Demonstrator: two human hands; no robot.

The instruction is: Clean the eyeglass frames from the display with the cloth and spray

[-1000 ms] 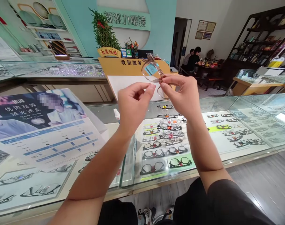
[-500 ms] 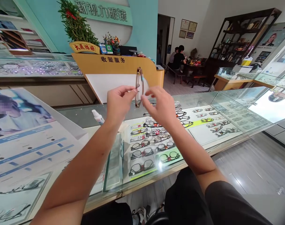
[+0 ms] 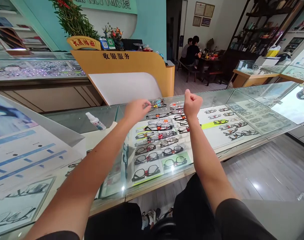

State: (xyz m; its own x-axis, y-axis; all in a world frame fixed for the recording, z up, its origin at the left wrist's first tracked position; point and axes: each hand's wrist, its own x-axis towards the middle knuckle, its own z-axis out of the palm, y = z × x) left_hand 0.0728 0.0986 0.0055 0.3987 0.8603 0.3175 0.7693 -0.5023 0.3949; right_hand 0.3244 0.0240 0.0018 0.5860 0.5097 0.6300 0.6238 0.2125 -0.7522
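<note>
My left hand [image 3: 138, 110] is over the far side of the glass counter, a little blurred. Its fingertips are pinched at the near end of a pair of eyeglasses [image 3: 157, 103] with a light blue patch on the lens. These glasses are low at the glass top; whether they rest on it I cannot tell. My right hand [image 3: 192, 103] is a raised fist above the counter, thumb on top, with no object showing in it. Under the glass, rows of display eyeglasses [image 3: 147, 156] lie below and between both arms.
A white spray bottle [image 3: 95, 121] stands left of my left arm. A printed display board [image 3: 29, 150] fills the left side. Beyond the glass counter [image 3: 217, 100] is a yellow cashier desk [image 3: 122, 65]. Two people [image 3: 192, 51] sit at a table at the back.
The eyeglasses, held upright in the air before, are now lower at the counter's far side with my left hand. My right hand has come away from them to the right and closed into a fist.
</note>
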